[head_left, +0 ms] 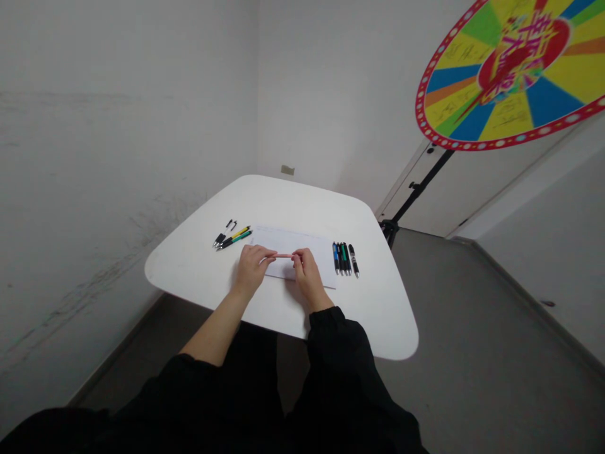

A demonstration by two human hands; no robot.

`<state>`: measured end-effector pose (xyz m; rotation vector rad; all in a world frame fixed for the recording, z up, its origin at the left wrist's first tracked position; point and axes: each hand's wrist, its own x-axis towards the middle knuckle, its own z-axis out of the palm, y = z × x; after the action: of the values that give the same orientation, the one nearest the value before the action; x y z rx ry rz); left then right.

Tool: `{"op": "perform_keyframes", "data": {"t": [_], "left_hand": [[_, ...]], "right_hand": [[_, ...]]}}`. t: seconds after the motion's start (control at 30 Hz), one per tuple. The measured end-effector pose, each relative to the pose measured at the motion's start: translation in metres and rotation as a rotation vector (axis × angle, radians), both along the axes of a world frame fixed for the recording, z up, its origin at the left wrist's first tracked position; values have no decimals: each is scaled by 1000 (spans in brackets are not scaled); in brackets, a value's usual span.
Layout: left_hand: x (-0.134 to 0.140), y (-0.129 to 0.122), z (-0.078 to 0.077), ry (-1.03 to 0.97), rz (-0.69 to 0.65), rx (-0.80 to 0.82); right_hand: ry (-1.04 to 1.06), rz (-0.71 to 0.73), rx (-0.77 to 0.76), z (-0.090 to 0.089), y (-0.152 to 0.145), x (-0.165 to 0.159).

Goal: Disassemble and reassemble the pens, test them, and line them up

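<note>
Between my two hands a slim pink pen is held level, one end in each hand. My left hand pinches its left end with thumb and fingertips. The right end sits in the closed fingers of my right hand, which partly cover it. Below the pen lies a white sheet of paper with a line of faint writing along its far edge. Left of the paper is a loose group of pens, with a yellow one and a green one. Several pens stand in a row to its right.
The white table has rounded corners and stands close to the walls. A colourful prize wheel on a black stand rises beyond its right side. Grey floor stretches to the right.
</note>
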<state>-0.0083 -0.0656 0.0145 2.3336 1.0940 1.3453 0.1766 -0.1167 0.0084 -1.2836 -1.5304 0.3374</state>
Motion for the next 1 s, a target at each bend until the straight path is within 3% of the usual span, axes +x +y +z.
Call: {"op": "perform_keyframes", "data": {"t": [0.37, 0.6, 1.0], "left_hand": [[0, 1, -4, -23, -9, -45], [2, -1, -3, -77, 7, 19], [3, -3, -1, -5, -36, -5]], "right_hand": [[-37, -1, -25, 0, -2, -1], [-17, 13, -65, -2, -2, -1], [-19, -71, -17, -3, 1, 0]]}}
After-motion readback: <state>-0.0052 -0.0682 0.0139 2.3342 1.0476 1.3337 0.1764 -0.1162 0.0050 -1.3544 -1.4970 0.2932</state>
